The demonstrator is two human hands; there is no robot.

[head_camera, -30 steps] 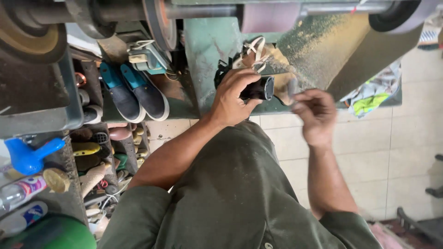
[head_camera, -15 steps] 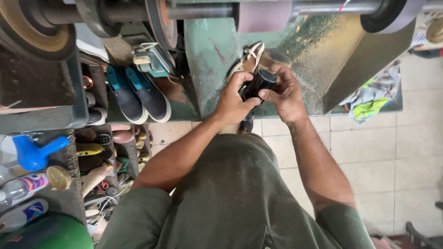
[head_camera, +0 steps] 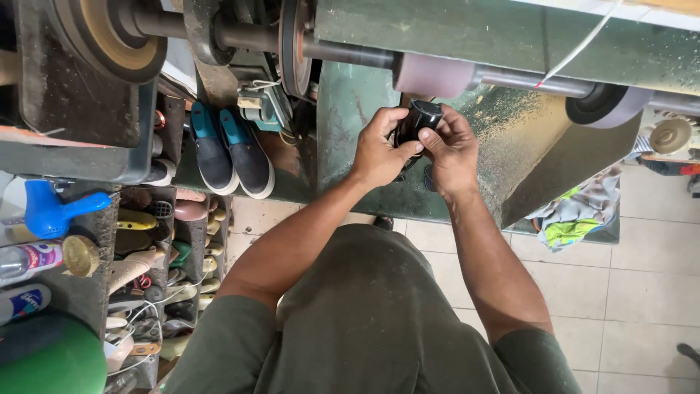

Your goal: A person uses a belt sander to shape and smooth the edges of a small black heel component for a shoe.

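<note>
Both hands have risen toward the sanding drum (head_camera: 432, 75), and the small black object (head_camera: 418, 120) now sits just below it. If I slip, I judge my knuckles could graze that shaft. My left hand (head_camera: 379, 149) and right hand (head_camera: 452, 149) are curled closed around the object, fingers gripping its sides, far of my lap.

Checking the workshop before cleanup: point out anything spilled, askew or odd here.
Pale dust coats the sloped green machine housing right of the hands. A heap of crumpled cloth lies on the tiled floor. Both hands hold a black shoe heel; no damage visible.
</note>
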